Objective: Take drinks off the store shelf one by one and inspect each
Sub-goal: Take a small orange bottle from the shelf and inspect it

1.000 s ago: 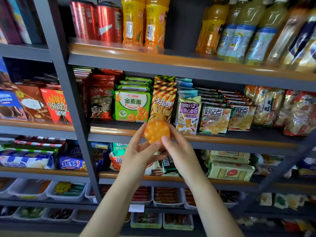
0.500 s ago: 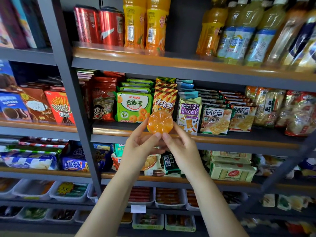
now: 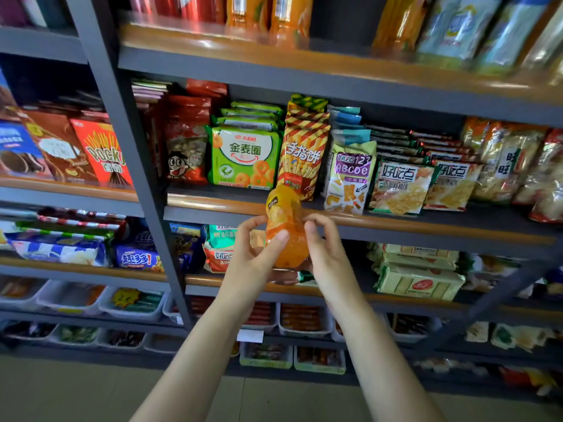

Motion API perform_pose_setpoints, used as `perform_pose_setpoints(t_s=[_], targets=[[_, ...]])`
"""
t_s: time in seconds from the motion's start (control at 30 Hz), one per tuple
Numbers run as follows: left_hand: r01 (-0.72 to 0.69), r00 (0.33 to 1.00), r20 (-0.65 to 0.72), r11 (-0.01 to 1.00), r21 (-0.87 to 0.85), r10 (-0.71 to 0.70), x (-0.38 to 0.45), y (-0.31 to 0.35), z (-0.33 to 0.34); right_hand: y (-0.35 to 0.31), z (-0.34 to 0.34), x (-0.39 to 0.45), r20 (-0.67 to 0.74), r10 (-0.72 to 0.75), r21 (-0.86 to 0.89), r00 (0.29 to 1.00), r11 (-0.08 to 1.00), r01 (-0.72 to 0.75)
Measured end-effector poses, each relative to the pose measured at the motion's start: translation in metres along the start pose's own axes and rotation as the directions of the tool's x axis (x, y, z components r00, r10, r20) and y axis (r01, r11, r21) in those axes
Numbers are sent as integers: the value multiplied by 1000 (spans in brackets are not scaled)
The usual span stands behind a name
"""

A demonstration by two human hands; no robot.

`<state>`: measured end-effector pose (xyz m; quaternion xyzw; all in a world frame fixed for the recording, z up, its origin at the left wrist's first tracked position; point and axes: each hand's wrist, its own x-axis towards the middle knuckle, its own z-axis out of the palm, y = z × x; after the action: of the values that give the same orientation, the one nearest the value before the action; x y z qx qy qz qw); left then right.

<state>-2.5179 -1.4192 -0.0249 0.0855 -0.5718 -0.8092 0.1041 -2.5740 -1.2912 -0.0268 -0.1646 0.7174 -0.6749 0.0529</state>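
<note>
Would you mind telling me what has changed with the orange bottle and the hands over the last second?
The orange drink bottle has been tipped: a second ago its round base faced the camera, and now its labelled side shows, the far end pointing up and away. It also sits lower in view. The left hand and right hand still hold it between them. The snack packets stay on the shelves.

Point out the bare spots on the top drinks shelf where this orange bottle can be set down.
One free patch: the dark gap between the two orange juice bottles and the tilted amber bottle. Left of it red cans crowd in; right of it pale green bottles stand packed. Both hands hold the orange bottle.
</note>
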Motion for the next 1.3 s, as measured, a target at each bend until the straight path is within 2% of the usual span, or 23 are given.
perform_pose_setpoints(t_s=[0.2,0.33,0.4,0.53,0.7,0.8,1.07,1.3], targets=[[226,973,-40,974,20,-225,5,-35,-13,34,7,-1,9,193,8,981,981,-193],[255,967,-54,959,125,-250,20,-53,-20,49,12,5,20,281,-1,960,960,-281],[257,965,-83,955,148,-247,24,-55,-22,51,13,7,48,268,-45,962,963,-266],[113,992,-75,973,203,-99,21,-44,-17,34,8,2,60,154,-71,986,986,-150],[-80,997,1,982,169,80,12,-7,2,-11,-1,-4,59,47,29,997,998,-48],[-179,984,46,975,128,175,6,11,13,-30,-5,-4,109,18,123,994,992,-32],[-263,961,117,957,123,249,11,28,21,-54,-11,-1,144,-9,275,989,961,-31],[-235,961,167,968,85,218,16,34,22,-39,-6,15,144,-82,376,986,926,22]])
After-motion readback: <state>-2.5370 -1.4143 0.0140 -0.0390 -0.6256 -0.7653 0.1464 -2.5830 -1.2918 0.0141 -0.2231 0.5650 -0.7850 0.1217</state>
